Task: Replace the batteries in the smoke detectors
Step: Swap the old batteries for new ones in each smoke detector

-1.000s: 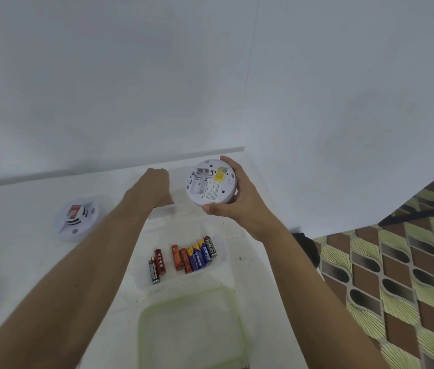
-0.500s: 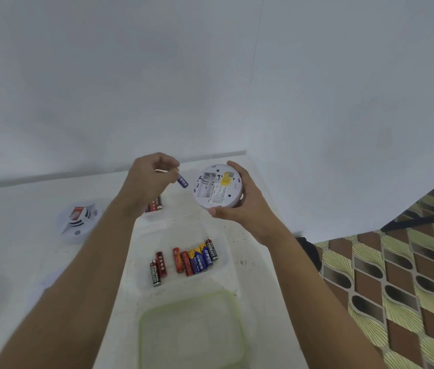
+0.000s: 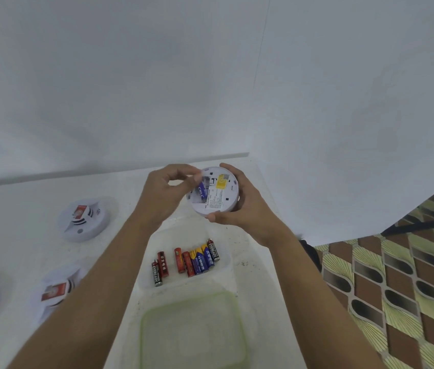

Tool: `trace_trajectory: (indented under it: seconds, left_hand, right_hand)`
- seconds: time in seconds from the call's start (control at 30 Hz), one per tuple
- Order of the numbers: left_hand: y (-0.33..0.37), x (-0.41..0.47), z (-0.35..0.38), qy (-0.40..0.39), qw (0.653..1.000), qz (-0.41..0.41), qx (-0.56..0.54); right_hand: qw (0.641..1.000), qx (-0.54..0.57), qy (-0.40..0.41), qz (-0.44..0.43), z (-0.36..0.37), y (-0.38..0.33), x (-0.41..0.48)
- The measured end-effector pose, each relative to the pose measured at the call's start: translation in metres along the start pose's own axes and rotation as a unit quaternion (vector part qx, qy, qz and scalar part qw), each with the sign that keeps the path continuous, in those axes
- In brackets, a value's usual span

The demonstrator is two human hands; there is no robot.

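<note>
Your left hand (image 3: 166, 194) has carried the blue battery (image 3: 202, 192) from mid-air over to the smoke detector (image 3: 218, 199), and both hands now meet above the table (image 3: 24, 206).

Nearest you, a green-rimmed clear lid (image 3: 194, 334) lies flat on the table. Just beyond it sits a clear tray (image 3: 184, 235) with loose batteries (image 3: 180, 261) lying side by side in it, red, black and blue. To your left a second white detector (image 3: 56, 287) with a red label rests on the table, partly hidden by your left forearm, and a third detector (image 3: 84, 218) with the same label lies further back.

Above the tray's far end, your right hand (image 3: 245, 209) grips the smoke detector by its rim, back side tilted toward you, yellow sticker showing. The blue battery lies in its open compartment, and your left hand's curled fingertips pinch the battery's upper end. Behind stands a plain white wall (image 3: 157, 75).
</note>
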State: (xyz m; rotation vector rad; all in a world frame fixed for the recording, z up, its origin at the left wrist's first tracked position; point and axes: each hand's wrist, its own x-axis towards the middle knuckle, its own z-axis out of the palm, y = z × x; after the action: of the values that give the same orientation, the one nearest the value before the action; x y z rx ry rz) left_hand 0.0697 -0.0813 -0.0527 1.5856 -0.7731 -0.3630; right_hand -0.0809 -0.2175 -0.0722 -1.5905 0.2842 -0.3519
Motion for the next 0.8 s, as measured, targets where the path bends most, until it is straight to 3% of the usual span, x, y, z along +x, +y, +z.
trace_trajectory:
  seconds: [0.3,0.5,0.57,0.63,0.7,0.77,0.8]
  left_hand:
    - [-0.004,-0.017,0.004,-0.031,0.989,0.067,0.130]
    - [-0.014,-0.017,-0.007,-0.080,0.974,0.067,0.201]
    - [-0.011,-0.012,-0.014,-0.101,0.980,0.044,0.163]
    - [-0.006,-0.007,-0.021,-0.054,0.995,-0.007,0.080]
    - [-0.004,-0.001,-0.027,0.044,0.995,-0.046,0.074]
    - [-0.004,0.008,-0.034,0.087,0.976,-0.074,0.183]
    - [-0.006,0.013,-0.036,0.068,0.959,-0.085,0.263]
  right_hand:
    - [1.000,0.007,-0.004,-0.006,0.004,-0.006,0.003]
    - [1.000,0.003,-0.016,0.014,0.008,-0.003,0.006]
    - [1.000,0.003,-0.019,0.019,0.009,-0.002,0.008]
    - [1.000,-0.001,-0.019,0.021,0.009,-0.003,0.008]
    - [1.000,-0.007,-0.013,0.020,0.008,-0.003,0.008]
    - [1.000,-0.010,-0.008,0.019,0.008,-0.002,0.008]
    - [1.000,-0.008,-0.006,0.020,0.007,-0.001,0.007]
